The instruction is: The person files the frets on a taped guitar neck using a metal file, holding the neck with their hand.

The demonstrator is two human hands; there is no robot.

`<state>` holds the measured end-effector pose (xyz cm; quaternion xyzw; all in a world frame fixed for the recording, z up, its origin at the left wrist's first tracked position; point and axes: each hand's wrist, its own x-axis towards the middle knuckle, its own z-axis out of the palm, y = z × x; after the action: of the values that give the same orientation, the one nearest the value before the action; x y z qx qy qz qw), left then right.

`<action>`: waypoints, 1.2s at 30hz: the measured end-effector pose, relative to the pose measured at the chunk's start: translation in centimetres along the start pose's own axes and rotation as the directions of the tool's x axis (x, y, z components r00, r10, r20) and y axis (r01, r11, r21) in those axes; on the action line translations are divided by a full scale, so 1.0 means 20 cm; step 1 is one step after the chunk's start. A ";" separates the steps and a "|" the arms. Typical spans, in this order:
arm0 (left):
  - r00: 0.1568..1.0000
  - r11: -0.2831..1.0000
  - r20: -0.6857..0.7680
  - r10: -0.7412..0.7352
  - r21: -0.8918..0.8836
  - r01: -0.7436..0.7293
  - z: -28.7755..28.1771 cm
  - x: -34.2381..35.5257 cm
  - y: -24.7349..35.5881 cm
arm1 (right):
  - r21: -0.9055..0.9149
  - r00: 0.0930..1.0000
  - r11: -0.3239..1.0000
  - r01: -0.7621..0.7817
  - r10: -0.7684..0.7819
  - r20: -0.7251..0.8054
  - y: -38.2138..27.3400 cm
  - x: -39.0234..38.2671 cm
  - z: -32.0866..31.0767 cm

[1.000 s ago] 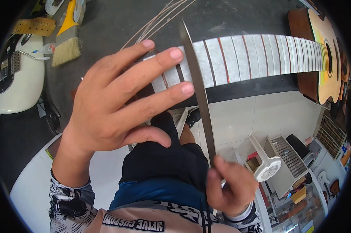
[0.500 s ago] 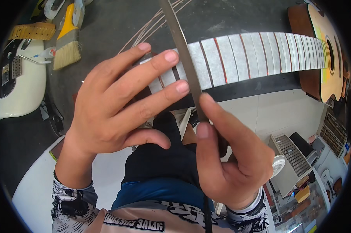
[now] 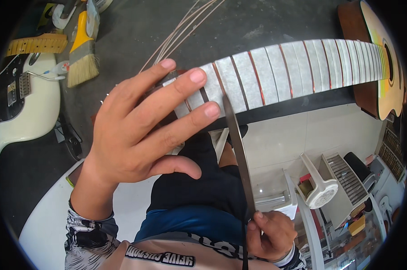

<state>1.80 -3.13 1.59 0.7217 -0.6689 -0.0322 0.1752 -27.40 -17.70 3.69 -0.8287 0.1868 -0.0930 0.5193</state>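
Observation:
An acoustic guitar point(image 3: 370, 96) lies on its back, its neck reaching left. Pale grey tape covers the fretboard point(image 3: 275, 67) between the frets, several of which look reddish. My left hand point(image 3: 133, 135) lies over the head end of the neck, fingers spread and the thumb held out toward me. A long flat metal file point(image 3: 242, 164) crosses the neck's near edge, its tip at a fret beside my left fingertips. Close to my body, my right hand point(image 3: 273, 234) grips the near end of the file between thumb and fingers.
Long strings point(image 3: 178, 33) trail across the dark worktop point(image 3: 136, 22). A yellow-handled brush point(image 3: 83, 58) lies at the upper left, beside a white electric guitar point(image 3: 36, 108). Below the worktop, at the right, are a white heat-gun-like tool point(image 3: 322, 191) and a grey rack point(image 3: 347, 180).
My right hand has drawn the file back toward my body, so its tip now sits at the fretboard instead of beyond it. My left hand stays on the neck.

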 end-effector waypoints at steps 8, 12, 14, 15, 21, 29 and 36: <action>1.000 1.000 -0.005 -0.003 -0.013 0.003 0.00 0.00 0.01 | 0.032 0.996 0.997 0.066 -0.064 -0.062 -0.05 0.57 0.13; 1.000 1.000 0.003 -0.006 -0.008 0.006 -0.01 -0.01 0.01 | 0.021 1.000 0.999 0.028 -0.028 -0.014 -0.04 0.48 0.10; 1.000 1.000 0.003 0.005 -0.008 -0.005 0.00 0.00 0.01 | 0.024 0.993 0.994 0.102 -0.101 -0.054 0.02 0.33 0.08; 1.000 1.000 0.000 0.010 -0.002 -0.010 0.00 0.01 0.01 | 0.020 0.994 0.995 0.097 -0.096 -0.048 0.02 0.24 0.05; 1.000 1.000 -0.016 0.010 0.013 -0.010 -0.01 -0.01 0.00 | -0.020 0.999 1.000 -0.011 0.011 0.031 -0.01 -0.06 -0.03; 0.998 0.996 -0.027 0.064 0.058 -0.062 0.00 -0.01 -0.02 | -0.005 0.997 0.999 0.045 -0.045 -0.065 -0.07 0.47 0.13; 0.995 0.995 -0.045 0.089 0.052 -0.086 0.00 -0.01 -0.03 | -0.020 0.993 0.997 0.076 -0.078 -0.091 -0.02 0.38 0.14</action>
<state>2.29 -2.89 1.33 0.6964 -0.6961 0.0094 0.1742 -19.45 -18.23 2.56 -0.8344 0.1791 -0.1494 0.4994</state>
